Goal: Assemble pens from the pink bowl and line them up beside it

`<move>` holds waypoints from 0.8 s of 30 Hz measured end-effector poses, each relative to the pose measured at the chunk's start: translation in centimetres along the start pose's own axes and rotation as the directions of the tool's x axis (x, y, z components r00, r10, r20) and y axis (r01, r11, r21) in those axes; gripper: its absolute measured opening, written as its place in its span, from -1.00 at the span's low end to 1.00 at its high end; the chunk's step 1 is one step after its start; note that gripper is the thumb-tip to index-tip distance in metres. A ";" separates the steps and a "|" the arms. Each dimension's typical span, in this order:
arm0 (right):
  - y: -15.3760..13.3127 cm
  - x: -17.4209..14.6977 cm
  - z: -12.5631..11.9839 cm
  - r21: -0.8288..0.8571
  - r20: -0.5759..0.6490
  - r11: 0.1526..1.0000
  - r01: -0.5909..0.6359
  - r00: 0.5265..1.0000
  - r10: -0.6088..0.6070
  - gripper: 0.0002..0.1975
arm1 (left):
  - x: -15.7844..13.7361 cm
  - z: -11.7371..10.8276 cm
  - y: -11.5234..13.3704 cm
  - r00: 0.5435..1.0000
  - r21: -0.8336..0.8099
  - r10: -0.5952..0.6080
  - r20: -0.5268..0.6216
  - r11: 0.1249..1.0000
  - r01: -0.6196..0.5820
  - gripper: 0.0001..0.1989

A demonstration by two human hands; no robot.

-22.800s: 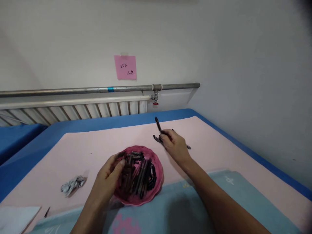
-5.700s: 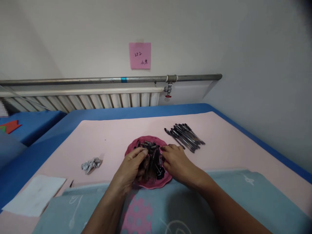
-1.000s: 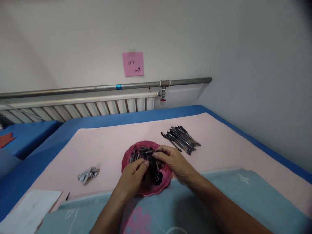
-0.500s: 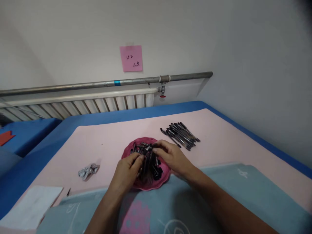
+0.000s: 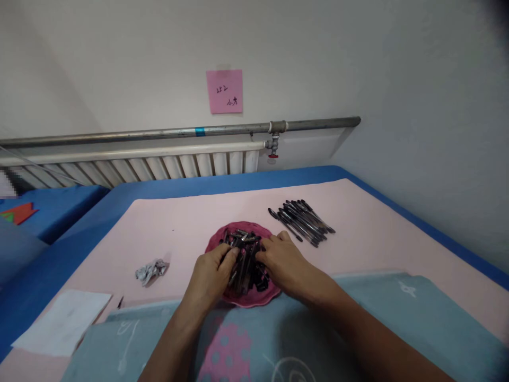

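A round dark-pink dish with a wavy rim holds a heap of black and clear pen parts, caps and short barrels among them. On the heap's left side, my left hand curls its thumb and fingers in around some of the parts. Facing it, my right hand reaches over the right rim with bent fingers closed at the parts. What exactly each hand grips is hidden by the fingers and the dark pile. Beyond the dish to the right lies a row of black-capped pens.
Crumpled paper and a white sheet lie on the left, with a small dark piece nearby. Grey-blue cloth covers the near edge of the pink tabletop. A radiator and pipe run along the wall.
Both hands have sunk a little lower into the heap, my right hand coming off the heap's top toward its right side. The whole view has shifted slightly.
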State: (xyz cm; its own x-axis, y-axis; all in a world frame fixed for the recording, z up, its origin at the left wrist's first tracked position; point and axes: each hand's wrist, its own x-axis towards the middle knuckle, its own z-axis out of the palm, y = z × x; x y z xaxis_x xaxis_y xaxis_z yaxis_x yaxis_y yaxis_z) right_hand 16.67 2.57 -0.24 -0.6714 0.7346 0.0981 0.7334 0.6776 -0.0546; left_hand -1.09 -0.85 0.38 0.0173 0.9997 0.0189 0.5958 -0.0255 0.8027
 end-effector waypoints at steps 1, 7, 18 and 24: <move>0.1 -0.1 -0.1 0.017 -0.011 1.000 0.006 1.000 -0.005 -0.81 | 0.0 0.0 0.0 1.000 -0.001 -0.003 0.004 1.000 0.003 -0.71; 0.6 -1.0 -1.1 0.267 -0.105 0.964 0.014 0.994 0.015 -0.82 | 0.0 0.0 0.2 1.000 -0.068 -0.014 0.013 0.998 0.014 -0.72; 1.1 -1.6 -2.7 0.775 -0.085 0.632 -0.006 0.990 0.114 -0.80 | -0.2 -0.3 0.3 0.996 -0.142 -0.058 0.062 0.988 0.066 -0.71; 1.4 -1.2 -2.4 0.995 -0.006 0.096 -0.024 0.954 0.300 -0.80 | -0.2 -0.2 0.3 0.996 -0.212 -0.047 0.074 0.975 0.062 -0.72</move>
State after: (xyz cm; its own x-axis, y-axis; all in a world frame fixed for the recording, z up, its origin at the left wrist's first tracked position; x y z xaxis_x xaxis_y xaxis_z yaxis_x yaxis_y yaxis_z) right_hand 18.75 2.53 1.95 -0.4193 0.9040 0.0835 -0.0199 0.0829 -0.9964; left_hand -1.07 -1.09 0.75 0.0483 0.9968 -0.0631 0.4123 0.0376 0.9103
